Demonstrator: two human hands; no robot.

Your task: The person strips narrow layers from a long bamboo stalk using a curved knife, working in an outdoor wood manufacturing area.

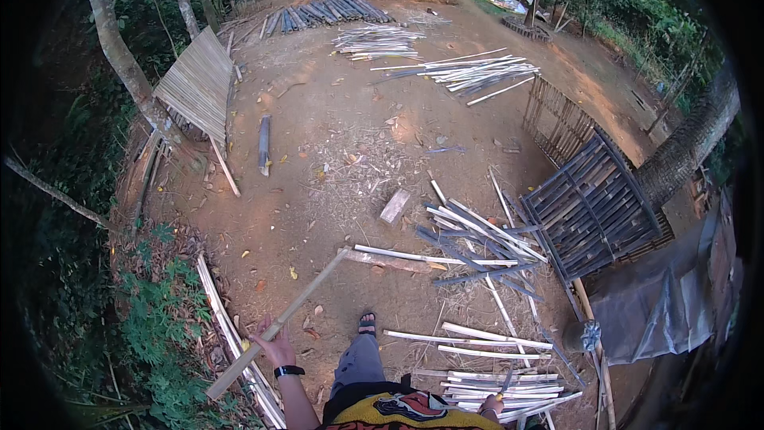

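Observation:
My left hand [274, 345], with a dark band at the wrist, grips a long split bamboo slat [306, 293] below its middle. The slat slants from low on the left up toward the middle of the ground. Low on the right, my right hand [492, 407] is closed round the yellowish handle of a knife [507, 382], its blade pointing up and away from me. Under and beside that hand lies a stack of pale bamboo strips [477, 388]. The knife does not touch the slat. My body partly hides the right forearm.
Split bamboo lies in a crossed heap [477, 243] ahead on the right, near a wooden block [395, 206]. A dark bamboo rack [593, 199] stands at right, a slatted panel [199, 84] at left. Further piles [330, 12] lie far off. Pale strips [231, 326] lie along the left plants.

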